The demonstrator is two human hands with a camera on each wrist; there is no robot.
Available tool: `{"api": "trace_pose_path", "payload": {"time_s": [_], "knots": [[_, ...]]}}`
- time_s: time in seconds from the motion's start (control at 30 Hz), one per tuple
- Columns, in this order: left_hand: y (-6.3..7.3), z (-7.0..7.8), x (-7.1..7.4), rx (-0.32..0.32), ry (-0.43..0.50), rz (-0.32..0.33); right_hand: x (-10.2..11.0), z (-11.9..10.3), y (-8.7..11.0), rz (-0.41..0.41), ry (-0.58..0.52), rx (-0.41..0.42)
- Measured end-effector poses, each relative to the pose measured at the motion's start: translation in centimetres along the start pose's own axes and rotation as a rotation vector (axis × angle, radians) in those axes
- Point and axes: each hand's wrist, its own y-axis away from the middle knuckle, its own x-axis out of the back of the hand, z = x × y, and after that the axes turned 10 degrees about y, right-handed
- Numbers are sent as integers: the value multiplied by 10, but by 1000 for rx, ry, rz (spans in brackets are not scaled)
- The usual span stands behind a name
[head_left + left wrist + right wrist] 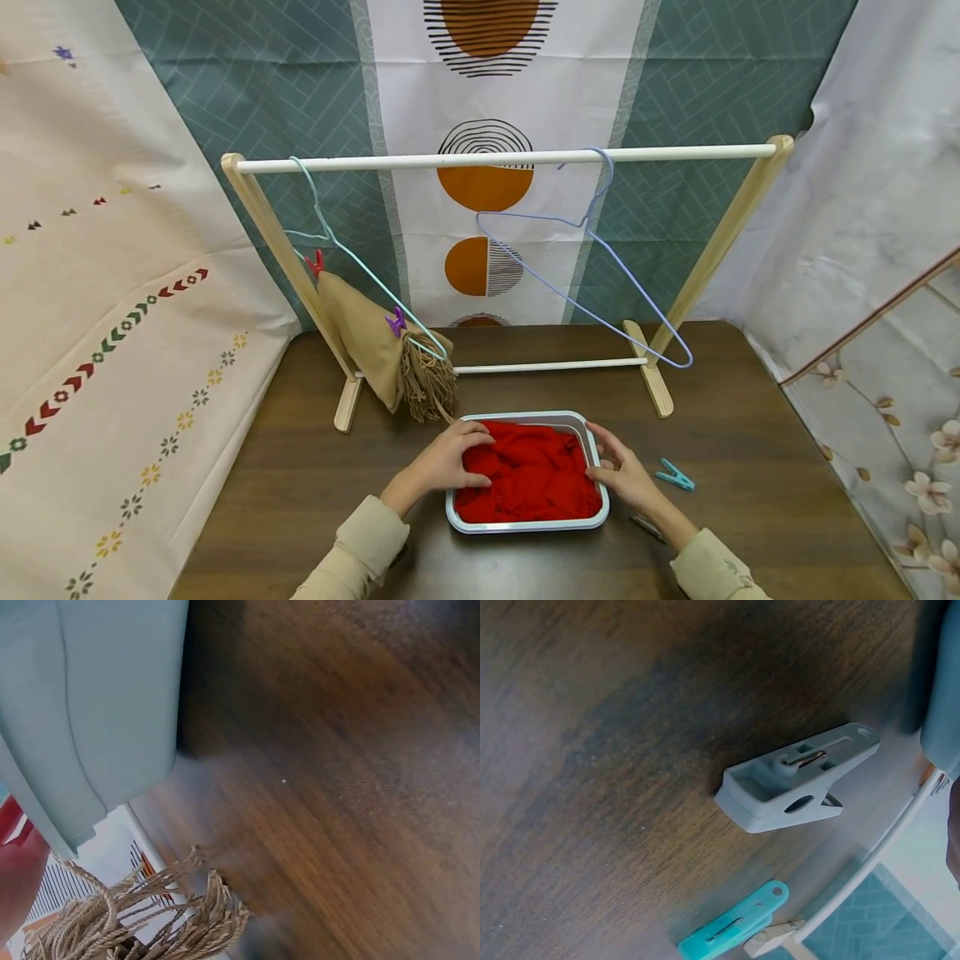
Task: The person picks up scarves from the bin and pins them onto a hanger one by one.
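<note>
A light grey-blue plastic tub (525, 527) stands on the table, with bunched red cloth (532, 471) filling it. My left hand (447, 458) reaches over the tub's left rim, its fingers and thumb spread apart at the edge of the cloth. At the opposite side my right hand (626, 471) holds the right rim, thumb on top and fingers by the far corner. The left wrist view shows the tub's outer wall (120, 697) and part of a hand at the rim. Fingers under the rims are mostly hidden.
Behind the tub stands a wooden rack (450, 161) with a mint hanger (360, 262) and a blue hanger (637, 287). A tan fringed cloth (360, 333) hangs by red and purple pegs. A turquoise peg (677, 475) and a grey peg (795, 780) lie on the right.
</note>
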Motion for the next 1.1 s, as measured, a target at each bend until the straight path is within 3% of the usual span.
{"api": "trace_pose_path", "payload": {"time_s": [0.17,0.33,0.43,0.77,1.0,1.1], "knots": [[-2,-2,-2,9,-41,-81,0,0,0,4,12,3],[-2,-6,-7,-27,-108,-76,0,-1,0,6,11,-13],[-2,-8,-10,-42,-103,-24,-1,-1,0,10,14,-20],[-1,-5,-11,-110,31,243,-2,-1,0,7,8,-16],[-6,3,-6,-146,18,394,-2,-1,0,14,10,-5],[-9,10,0,-129,19,444,-2,-2,0,20,8,-14]]}}
